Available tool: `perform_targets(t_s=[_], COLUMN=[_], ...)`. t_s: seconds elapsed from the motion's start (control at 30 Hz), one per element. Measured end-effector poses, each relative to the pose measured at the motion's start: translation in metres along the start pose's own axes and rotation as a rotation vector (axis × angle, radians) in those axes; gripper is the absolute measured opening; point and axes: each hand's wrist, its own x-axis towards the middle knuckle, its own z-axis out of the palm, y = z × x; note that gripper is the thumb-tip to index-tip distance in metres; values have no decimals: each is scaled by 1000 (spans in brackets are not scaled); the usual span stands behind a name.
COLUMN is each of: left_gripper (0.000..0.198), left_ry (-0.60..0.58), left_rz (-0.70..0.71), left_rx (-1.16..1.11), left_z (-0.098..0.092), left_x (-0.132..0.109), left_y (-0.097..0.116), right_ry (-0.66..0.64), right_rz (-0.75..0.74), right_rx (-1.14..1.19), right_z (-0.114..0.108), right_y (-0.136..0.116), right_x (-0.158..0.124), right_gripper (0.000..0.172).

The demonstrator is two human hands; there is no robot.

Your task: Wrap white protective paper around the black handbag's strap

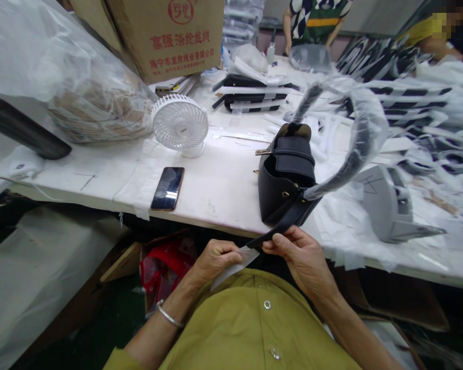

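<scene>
A black handbag [283, 174] stands at the table's front edge, its top flap raised and its handle [360, 146] wrapped in clear film. From its near side a black strap [272, 235] runs down toward me. My right hand [299, 254] pinches this strap between thumb and fingers close to the bag. Just left of it, my left hand [219, 259] is closed on a strip of translucent film [235, 267] at the strap's end. The film hangs down over my shirt.
On the white table [212, 190] are a phone [168, 188], a white fan [180, 126] and a grey tape dispenser [388, 205]. A large carton [170, 38] stands behind. Wrapped straps pile up at right. A person [318, 20] stands across the table.
</scene>
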Motion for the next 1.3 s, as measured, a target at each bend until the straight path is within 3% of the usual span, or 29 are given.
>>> perform_targets(t_s=[0.43,0.93,1.13,1.3], left_gripper=[22,26,30,28], left_ry=[-27,55,109,138], left_rz=[-10,18,171,165], left_rx=[-45,-70,-23,-9], left_z=[0,4,16,35], left_x=[-1,1,8,20], left_y=[-2,0,12,20], right_ry=[-16,-16,25,15], right_rz=[11,17,-99,-163], right_rx=[63,-15,-203,-324], right_z=[-1,-3,-2,-4], right_y=[3,3,1,-9], right_x=[2,3,5,4], right_gripper=[24,28,26,28])
